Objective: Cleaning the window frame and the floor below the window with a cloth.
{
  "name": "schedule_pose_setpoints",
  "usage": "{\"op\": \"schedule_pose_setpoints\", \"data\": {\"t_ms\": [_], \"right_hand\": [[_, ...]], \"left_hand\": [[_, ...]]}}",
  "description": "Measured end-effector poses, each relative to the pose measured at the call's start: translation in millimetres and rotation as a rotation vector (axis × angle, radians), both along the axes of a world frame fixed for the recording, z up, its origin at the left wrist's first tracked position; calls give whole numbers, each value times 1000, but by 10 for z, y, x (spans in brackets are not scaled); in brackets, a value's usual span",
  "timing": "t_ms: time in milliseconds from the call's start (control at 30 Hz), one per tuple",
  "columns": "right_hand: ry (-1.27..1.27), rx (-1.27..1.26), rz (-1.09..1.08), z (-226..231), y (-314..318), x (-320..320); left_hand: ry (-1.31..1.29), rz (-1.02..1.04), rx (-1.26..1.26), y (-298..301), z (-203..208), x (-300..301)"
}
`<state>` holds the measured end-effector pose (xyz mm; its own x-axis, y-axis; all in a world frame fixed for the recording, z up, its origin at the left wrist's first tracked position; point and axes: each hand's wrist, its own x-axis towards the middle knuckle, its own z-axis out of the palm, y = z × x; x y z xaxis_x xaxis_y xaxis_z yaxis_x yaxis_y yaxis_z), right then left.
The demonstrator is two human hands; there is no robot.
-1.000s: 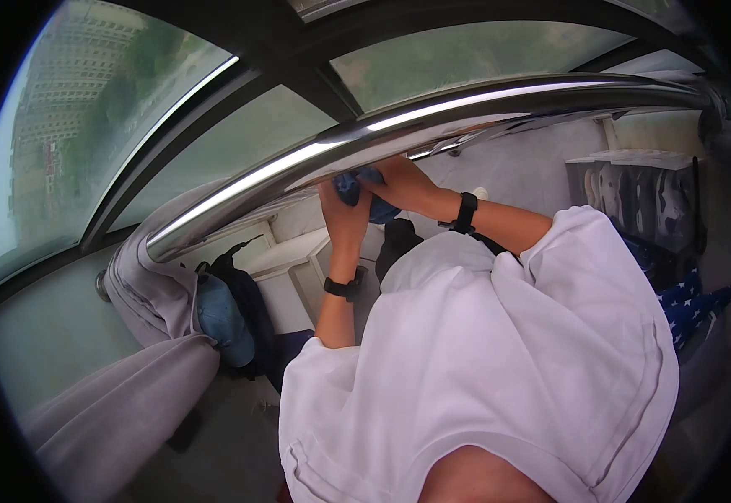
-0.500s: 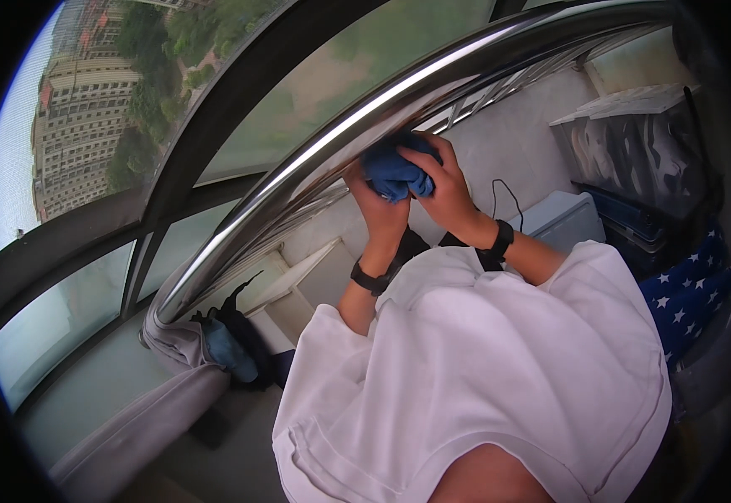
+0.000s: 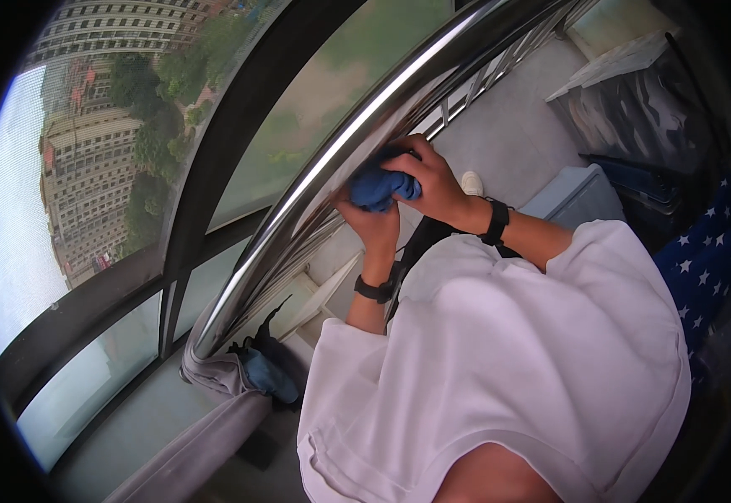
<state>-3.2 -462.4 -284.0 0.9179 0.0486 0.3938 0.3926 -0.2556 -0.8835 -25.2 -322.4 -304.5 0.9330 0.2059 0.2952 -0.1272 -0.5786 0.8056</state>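
A bunched-up blue cloth [image 3: 374, 188] is between my two hands, right beside the shiny metal handrail [image 3: 349, 155]. My right hand [image 3: 434, 183] is closed over the cloth from the right, its fingers bent across the top. From below, my left hand [image 3: 370, 225] grips the cloth's lower side, and part of its fingers is hidden behind the fabric. Whether the cloth touches the rail I cannot tell. Each wrist has a black band around it.
Large dark-framed windows [image 3: 189, 159] run along the left beyond the rail. Grey fabric [image 3: 215, 369] and a blue-grey bundle [image 3: 269, 375] hang at the rail's lower end. A grey-blue box [image 3: 573, 197], a patterned storage box [image 3: 634, 105] and star-printed blue fabric [image 3: 701, 277] are at right.
Both hands and the cloth have shifted slightly left and down in the picture, still together at the rail. The view has turned a little, and a light shoe now shows beside my right hand.
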Motion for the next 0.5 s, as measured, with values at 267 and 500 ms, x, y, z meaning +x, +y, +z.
{"op": "schedule_pose_setpoints", "data": {"t_ms": [267,500], "right_hand": [[357,-122,12,-470,-11,-90],[424,-99,-103,-258,-305,-69]], "left_hand": [[350,-92,-90,42,-437,-11],[410,-217,-349,-259,-49,-5]]}}
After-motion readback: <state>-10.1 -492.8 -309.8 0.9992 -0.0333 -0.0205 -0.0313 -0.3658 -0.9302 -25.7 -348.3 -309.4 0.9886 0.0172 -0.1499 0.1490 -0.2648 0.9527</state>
